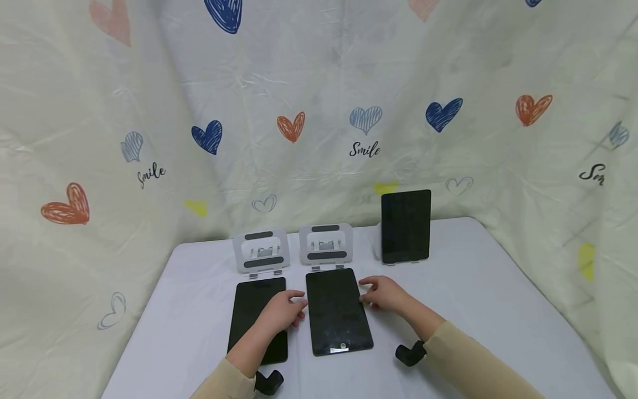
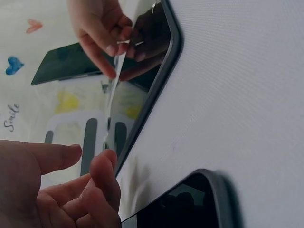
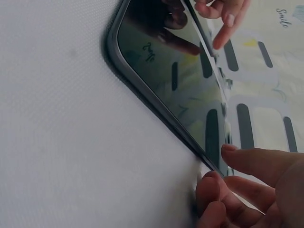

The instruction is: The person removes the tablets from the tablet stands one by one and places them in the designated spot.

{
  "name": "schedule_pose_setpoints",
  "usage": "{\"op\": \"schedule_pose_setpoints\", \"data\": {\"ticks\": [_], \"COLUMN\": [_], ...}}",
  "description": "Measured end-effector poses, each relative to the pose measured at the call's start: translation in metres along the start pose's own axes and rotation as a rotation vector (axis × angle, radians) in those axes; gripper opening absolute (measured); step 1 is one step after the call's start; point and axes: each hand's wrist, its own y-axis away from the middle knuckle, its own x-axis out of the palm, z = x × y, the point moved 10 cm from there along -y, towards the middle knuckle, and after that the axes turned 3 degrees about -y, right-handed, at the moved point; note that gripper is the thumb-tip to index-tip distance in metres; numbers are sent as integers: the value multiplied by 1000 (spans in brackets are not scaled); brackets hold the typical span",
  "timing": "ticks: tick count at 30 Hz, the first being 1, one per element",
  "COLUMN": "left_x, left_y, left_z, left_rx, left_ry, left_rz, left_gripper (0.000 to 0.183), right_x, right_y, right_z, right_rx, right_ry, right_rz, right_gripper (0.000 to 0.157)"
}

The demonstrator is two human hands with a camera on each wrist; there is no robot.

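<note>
A black tablet lies flat, screen up, on the white table. Just off its left edge is my left hand, fingers loosely bent and holding nothing, over part of a second flat tablet. My right hand is at the middle tablet's right edge, fingers relaxed; I cannot tell whether the fingertips touch it. In the right wrist view, the thumb and fingers are apart beside the tablet's edge. The left wrist view has the left hand between both tablets' edges.
Two white stands with grey pads, a left stand and a middle stand, stand behind the flat tablets. At back right, another tablet is upright on a stand. A curtain printed with hearts hangs behind the table.
</note>
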Motion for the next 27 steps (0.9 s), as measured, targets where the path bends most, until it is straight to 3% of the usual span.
{"op": "schedule_pose_setpoints", "data": {"ticks": [12, 22, 27], "left_x": [-7, 1, 5], "left_y": [0, -11, -12], "left_z": [-12, -23, -28], "left_rx": [44, 87, 105], "left_ry": [45, 98, 121], "left_rz": [-46, -43, -38], "left_gripper": [38, 36, 35], "right_x": [-17, -36, -44], "right_y": [4, 4, 7], "right_z": [0, -12, -12], "right_rx": [-74, -68, -106], "right_ry": [-7, -12, -39], "right_rz": [6, -14, -30], "right_gripper": [42, 43, 43]}}
